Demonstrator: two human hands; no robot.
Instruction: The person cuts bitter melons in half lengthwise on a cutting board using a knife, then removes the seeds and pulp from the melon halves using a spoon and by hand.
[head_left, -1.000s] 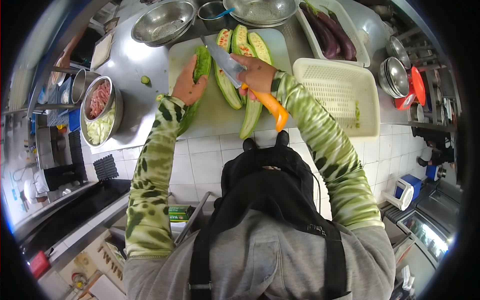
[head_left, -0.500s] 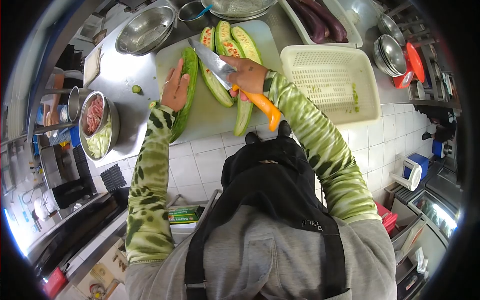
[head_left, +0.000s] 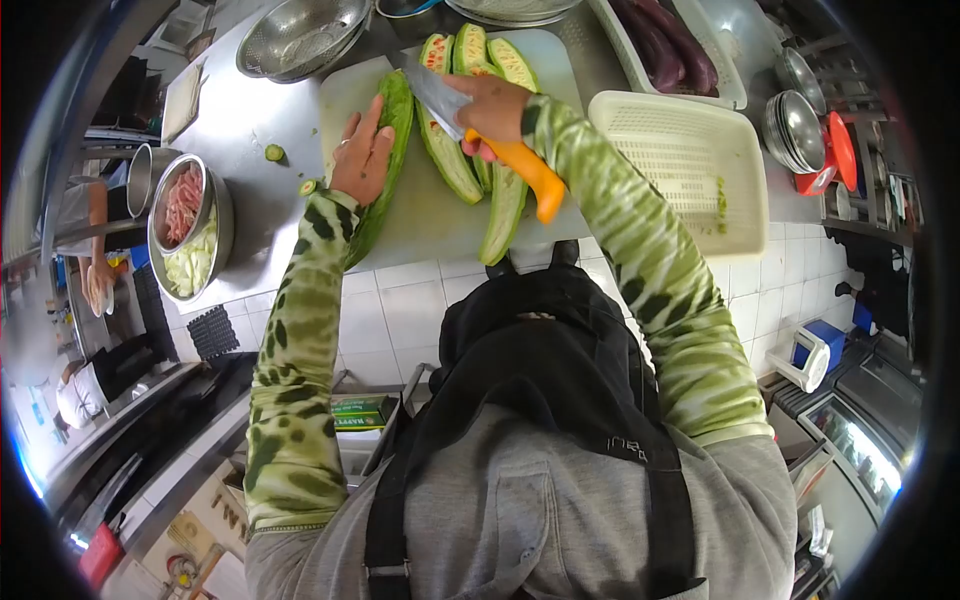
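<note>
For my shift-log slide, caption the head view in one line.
Left hand resting on a green gourd, right hand gripping an orange-handled knife, with split gourds on the cutting board.

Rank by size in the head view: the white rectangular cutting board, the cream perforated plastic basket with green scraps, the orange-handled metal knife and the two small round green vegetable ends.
1. White cutting board
2. Cream basket
3. Orange-handled knife
4. Green vegetable ends, too alike to separate
</note>
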